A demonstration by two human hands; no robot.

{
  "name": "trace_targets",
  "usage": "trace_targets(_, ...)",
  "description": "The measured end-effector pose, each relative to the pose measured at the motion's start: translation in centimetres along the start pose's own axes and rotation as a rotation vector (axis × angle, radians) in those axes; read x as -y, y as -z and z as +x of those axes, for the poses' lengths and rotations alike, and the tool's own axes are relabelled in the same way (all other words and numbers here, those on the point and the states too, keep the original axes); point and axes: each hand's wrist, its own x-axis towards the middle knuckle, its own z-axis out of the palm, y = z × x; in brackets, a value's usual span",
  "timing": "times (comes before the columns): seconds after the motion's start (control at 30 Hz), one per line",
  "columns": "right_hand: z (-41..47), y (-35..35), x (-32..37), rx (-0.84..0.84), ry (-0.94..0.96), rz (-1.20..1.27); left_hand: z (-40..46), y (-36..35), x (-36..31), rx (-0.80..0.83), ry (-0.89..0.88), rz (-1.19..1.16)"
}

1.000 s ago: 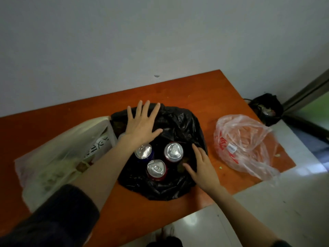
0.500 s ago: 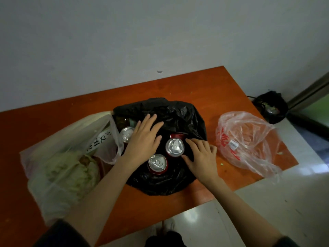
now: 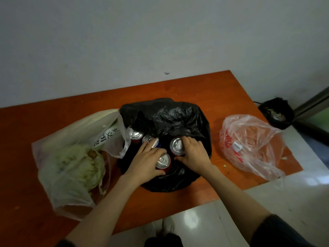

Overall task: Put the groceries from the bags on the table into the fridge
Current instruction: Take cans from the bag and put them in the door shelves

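Cabbage (image 3: 80, 163) sits in the white bag (image 3: 71, 189) on the left. Next, black bag (image 3: 170, 118) with four upright cans; left hand (image 3: 144, 163) wraps the near can (image 3: 162, 162), right hand (image 3: 193, 154) grips another can (image 3: 177, 144). Pink bag (image 3: 249, 143) lies far right.

Three bags in a row on the table (image 3: 204, 90), cans upright in the middle one

The cabbage bag (image 3: 71, 168) lies left, touching the middle bag (image 3: 170, 118); the third bag (image 3: 249, 145) lies right, apart. Four cans (image 3: 135, 133) (image 3: 150, 139) (image 3: 177, 145) (image 3: 162, 162) cluster inside. Left hand (image 3: 144, 162) wraps the nearest can, right hand (image 3: 194, 154) the rightmost. A bin (image 3: 276, 113) sits on the floor beyond the table's right end
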Motion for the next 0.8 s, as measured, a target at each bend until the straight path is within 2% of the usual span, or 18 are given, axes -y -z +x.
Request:
trace_targets(0.2, -2.8, 0.5, -1.3, -0.119, -0.035, 0.343, -0.7, 0.8, -0.4, -0.128, 0.037, -0.114)
trace_targets(0.4, -5.2, 5.1, -1.4, -0.293, -0.098, 0.709, -1.2, 4.0, -3.0, -0.310, 0.088, -0.572)
trace_targets(0.53, -8.1, 7.3, -1.1, -0.389, -0.144, 0.803, -1.1, 6.9, -5.9, -0.466, 0.090, -0.800)
trace_targets(0.67, -12.7, 9.3, -1.2, -0.540, -0.213, 0.831, -1.4, 8.5, -9.2, -0.455, -0.031, -0.876)
trace_targets(0.8, -19.5, 10.2, -1.4, -0.696, -0.357, 0.854, -3.3, 7.0, -12.7, -0.347, -0.113, -0.938)
